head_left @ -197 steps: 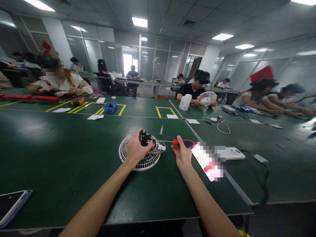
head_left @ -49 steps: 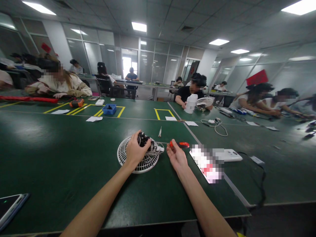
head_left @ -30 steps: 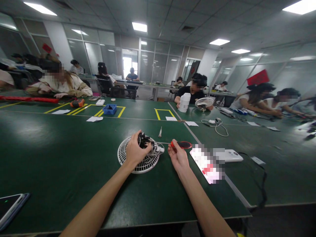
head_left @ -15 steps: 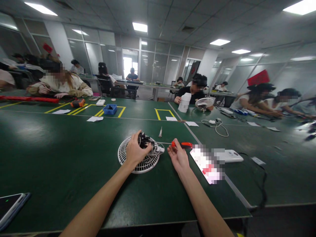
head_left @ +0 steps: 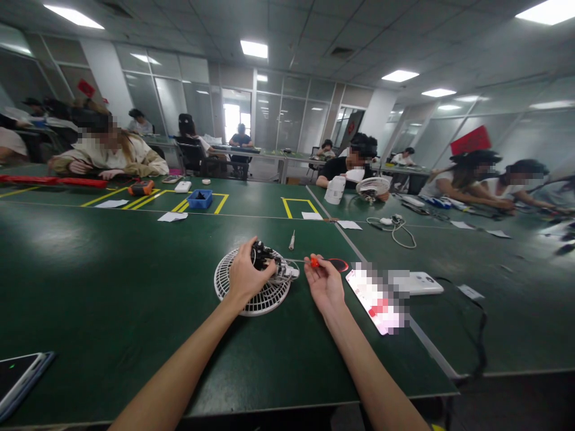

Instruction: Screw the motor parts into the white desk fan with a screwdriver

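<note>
A white round fan grille [head_left: 251,296] lies flat on the green table [head_left: 112,287], with a black motor block [head_left: 262,254] and white wires on top of it. My left hand [head_left: 246,276] is closed round the motor block and holds it down. My right hand [head_left: 324,286] pinches the red and black handle of a screwdriver [head_left: 327,263]. Its thin shaft lies level and points left into the motor.
A second small screwdriver [head_left: 291,240] lies just beyond the fan. A white device [head_left: 417,282] and a flat card sit to my right, a phone [head_left: 20,377] at the near left edge. A blue tray [head_left: 200,198] and people at work are across the table.
My right hand's fingers have shifted on the screwdriver handle, which shows more black than half a second ago. My left hand and the fan have stayed put.
</note>
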